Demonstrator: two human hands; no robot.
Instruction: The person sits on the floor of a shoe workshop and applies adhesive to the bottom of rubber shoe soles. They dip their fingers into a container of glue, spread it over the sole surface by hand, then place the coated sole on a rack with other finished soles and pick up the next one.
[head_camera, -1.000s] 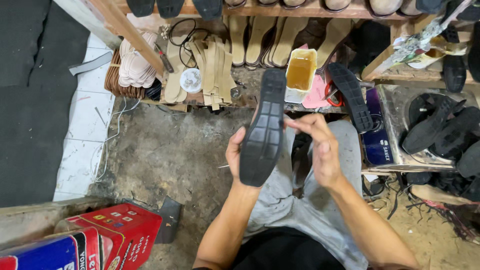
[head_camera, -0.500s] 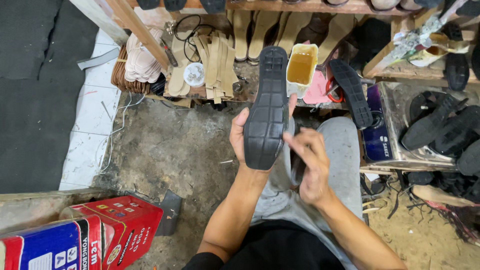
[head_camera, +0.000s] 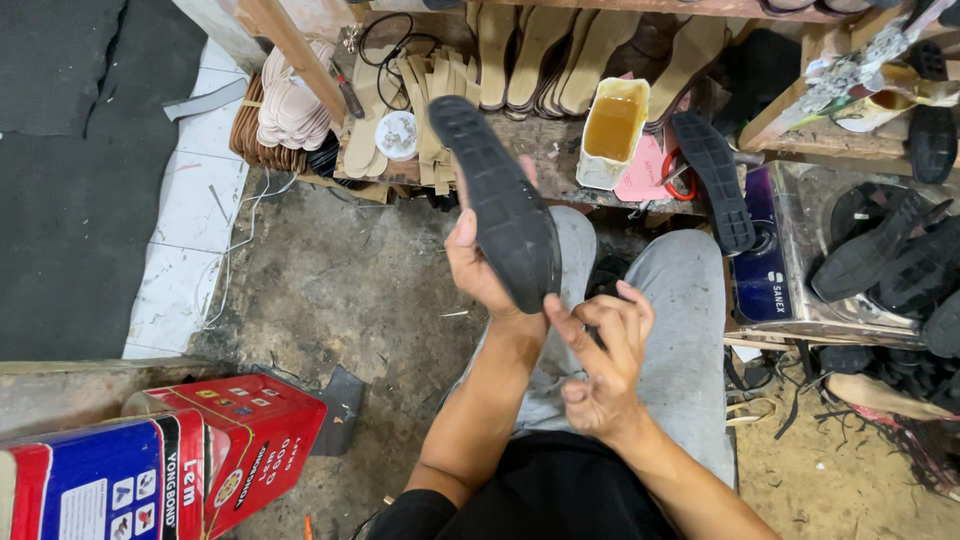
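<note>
black shoe sole (head_camera: 497, 203) held tread-up in left hand (head_camera: 478, 268), above the lap | right hand (head_camera: 603, 360) empty, fingers loosely curled just below the sole's heel | glue tub (head_camera: 611, 131) beyond the sole | sole best kept steady, edges checked.

Black studded sole (head_camera: 497, 205). Grey trousers (head_camera: 690, 330). Amber liquid in white tub (head_camera: 612, 135). Tan insoles (head_camera: 590, 55). Red-and-blue box (head_camera: 150, 470). Pink cloth (head_camera: 648, 170).

Black rubber shoe sole (head_camera: 500, 205), tread side up, tilted diagonally, held up in the air above the lap.
</note>
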